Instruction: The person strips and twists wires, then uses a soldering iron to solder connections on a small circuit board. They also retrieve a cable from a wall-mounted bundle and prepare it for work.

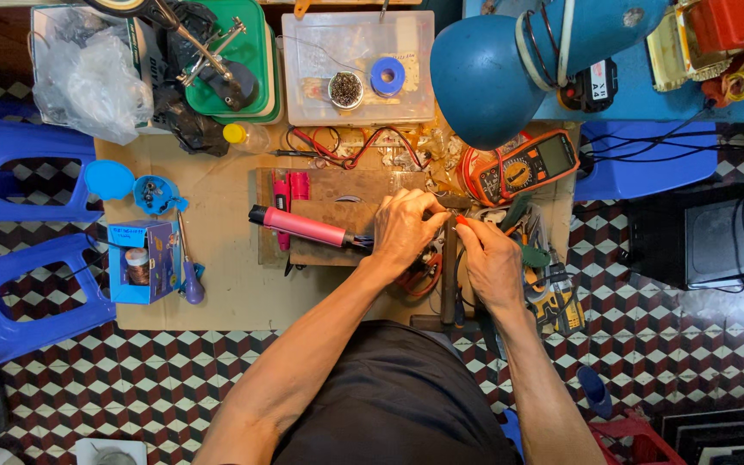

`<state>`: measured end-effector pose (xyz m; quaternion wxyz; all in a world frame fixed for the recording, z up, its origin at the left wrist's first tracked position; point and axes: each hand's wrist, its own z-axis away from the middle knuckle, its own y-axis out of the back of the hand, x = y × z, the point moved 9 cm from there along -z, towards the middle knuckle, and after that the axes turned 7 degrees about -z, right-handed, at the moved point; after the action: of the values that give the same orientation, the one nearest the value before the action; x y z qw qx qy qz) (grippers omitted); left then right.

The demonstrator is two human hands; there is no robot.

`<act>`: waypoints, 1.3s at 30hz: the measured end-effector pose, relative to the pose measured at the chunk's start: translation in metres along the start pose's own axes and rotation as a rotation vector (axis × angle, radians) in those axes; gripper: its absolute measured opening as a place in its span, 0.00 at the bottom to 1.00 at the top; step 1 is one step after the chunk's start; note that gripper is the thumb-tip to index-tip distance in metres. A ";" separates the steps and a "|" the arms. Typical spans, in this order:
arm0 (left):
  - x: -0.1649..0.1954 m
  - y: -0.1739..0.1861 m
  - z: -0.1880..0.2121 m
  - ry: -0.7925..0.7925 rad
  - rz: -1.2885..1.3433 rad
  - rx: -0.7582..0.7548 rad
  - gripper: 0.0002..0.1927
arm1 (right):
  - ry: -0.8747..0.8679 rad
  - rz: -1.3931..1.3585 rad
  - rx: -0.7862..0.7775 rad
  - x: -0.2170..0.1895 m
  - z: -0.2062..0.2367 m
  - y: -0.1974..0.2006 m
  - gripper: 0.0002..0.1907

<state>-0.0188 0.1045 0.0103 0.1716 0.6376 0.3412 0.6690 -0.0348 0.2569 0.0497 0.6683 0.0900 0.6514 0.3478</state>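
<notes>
From the head camera we look straight down on a low wooden bench point(217, 284) standing on a chequered tile floor, with our two bare arms reaching in from the bottom edge. Our left hand point(405, 228) is curled shut around a pink soldering iron point(303, 226): a slim pink barrel with a black end cap pointing left, lying almost level across a small wooden board point(337, 185) at the middle of the bench. Our right hand point(491, 263) sits just beside the left, its thumb and forefinger pinching a tiny orange piece point(461, 220), too small to identify. Around them we count one orange multimeter point(531, 164) to the upper right, one blue lamp shade point(484, 73) above it, one clear plastic box point(359, 69) holding one blue spool point(387, 76), one small blue carton point(141, 261) at the left, and two blue stools point(19, 250) beside the bench.
</notes>
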 end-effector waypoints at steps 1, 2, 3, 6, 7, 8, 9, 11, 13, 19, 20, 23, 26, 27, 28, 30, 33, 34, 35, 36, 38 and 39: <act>0.001 0.000 0.000 0.000 -0.008 -0.005 0.08 | 0.013 0.000 0.000 -0.001 0.000 0.000 0.11; 0.001 0.000 0.001 0.000 -0.016 -0.011 0.08 | 0.026 0.000 0.000 -0.003 0.000 0.000 0.11; 0.002 0.000 0.001 -0.004 -0.022 -0.005 0.08 | 0.039 0.000 0.000 -0.004 0.000 0.000 0.11; 0.003 0.000 0.001 -0.012 -0.033 0.004 0.08 | 0.016 0.012 -0.012 -0.001 -0.002 -0.002 0.13; 0.003 0.000 0.002 -0.010 -0.034 0.002 0.08 | 0.024 0.008 -0.011 -0.001 -0.002 -0.002 0.13; 0.002 0.000 0.002 -0.009 -0.033 0.000 0.08 | 0.031 0.005 -0.010 -0.001 -0.003 -0.003 0.12; 0.002 -0.001 0.002 -0.011 -0.034 -0.001 0.07 | 0.039 0.002 -0.010 -0.001 -0.003 -0.003 0.12; 0.002 -0.001 0.002 -0.016 -0.035 -0.003 0.07 | 0.025 0.012 -0.024 0.001 -0.004 -0.005 0.12; 0.003 -0.001 0.002 -0.023 -0.030 -0.003 0.07 | -0.006 0.012 -0.036 0.004 -0.004 -0.006 0.13; 0.001 -0.004 0.003 -0.018 -0.023 -0.017 0.07 | -0.111 -0.074 -0.046 0.016 -0.003 -0.010 0.15; 0.001 -0.004 0.003 -0.018 -0.022 -0.018 0.07 | -0.123 -0.087 -0.043 0.018 -0.003 -0.011 0.15; 0.000 -0.005 0.002 -0.011 -0.034 -0.026 0.07 | -0.185 -0.118 -0.042 0.026 -0.003 -0.013 0.16; 0.000 -0.004 0.001 0.002 -0.022 -0.028 0.07 | -0.269 -0.106 -0.058 0.035 -0.003 -0.017 0.17; 0.000 -0.004 0.001 0.002 -0.023 -0.027 0.07 | -0.298 -0.095 -0.067 0.038 -0.003 -0.018 0.17; 0.000 -0.004 0.001 0.003 -0.025 -0.026 0.07 | -0.282 -0.095 -0.068 0.037 -0.005 -0.017 0.17; 0.001 -0.003 0.000 0.003 -0.029 -0.028 0.07 | -0.254 -0.095 -0.073 0.036 -0.009 -0.015 0.18; 0.007 0.001 -0.001 -0.030 -0.039 -0.030 0.08 | -0.339 -0.032 -0.145 0.050 -0.014 -0.011 0.19; 0.010 0.004 -0.002 -0.062 -0.048 -0.031 0.09 | -0.341 -0.021 -0.172 0.054 -0.015 -0.008 0.20; 0.014 0.008 -0.001 -0.093 -0.057 -0.031 0.11 | -0.344 -0.010 -0.199 0.059 -0.016 -0.006 0.21; 0.018 0.016 0.000 -0.122 -0.051 0.011 0.13 | -0.346 0.000 -0.226 0.064 -0.015 -0.005 0.22; 0.026 0.033 0.009 -0.181 -0.034 0.090 0.18 | -0.293 -0.026 -0.204 0.070 -0.014 -0.001 0.22; 0.025 0.036 0.016 -0.145 -0.006 0.083 0.15 | -0.265 -0.039 -0.194 0.073 -0.013 -0.001 0.23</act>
<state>0.0009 0.0992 0.0521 0.1711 0.6899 0.3574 0.6058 -0.0527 0.2944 -0.0113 0.7605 0.0576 0.5225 0.3812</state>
